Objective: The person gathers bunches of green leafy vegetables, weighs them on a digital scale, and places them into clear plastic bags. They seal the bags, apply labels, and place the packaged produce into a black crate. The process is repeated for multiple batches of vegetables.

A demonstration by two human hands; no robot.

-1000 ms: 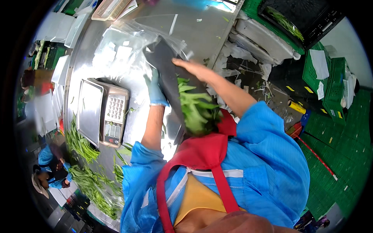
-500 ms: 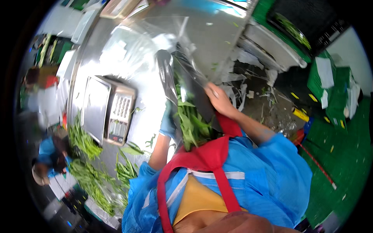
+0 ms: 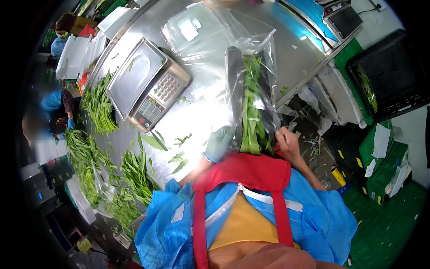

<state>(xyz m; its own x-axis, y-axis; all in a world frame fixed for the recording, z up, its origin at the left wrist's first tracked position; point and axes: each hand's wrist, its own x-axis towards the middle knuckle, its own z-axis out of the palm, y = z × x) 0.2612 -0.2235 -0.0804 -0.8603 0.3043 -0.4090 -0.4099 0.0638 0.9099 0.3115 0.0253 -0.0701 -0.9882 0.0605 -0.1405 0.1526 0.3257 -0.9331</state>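
In front of me lies a bunch of long leafy greens (image 3: 252, 116), stems and leaves running away from my red apron. A black curved sheet (image 3: 234, 74) cups it on both sides, and a clear plastic bag (image 3: 270, 51) surrounds the sheet's far part. My left hand (image 3: 219, 142), in a blue-grey glove, is closed at the left near edge of the bag and sheet; glare blurs its fingertips. On the opposite side my bare right hand (image 3: 288, 142) pinches the right near edge. The apron hides the bunch's near end.
A weighing scale (image 3: 152, 87) stands left on the metal table (image 3: 197, 110). Flat clear bags (image 3: 192, 38) lie beyond it. Several heaps of greens (image 3: 136, 172) cover the near left. Another person (image 3: 56, 105) is at far left; a black crate (image 3: 389, 74) sits right.
My view has turned and steadied. The greens now reach farther into the bag between the black sides. My right hand has drawn back toward me, to the near edge.
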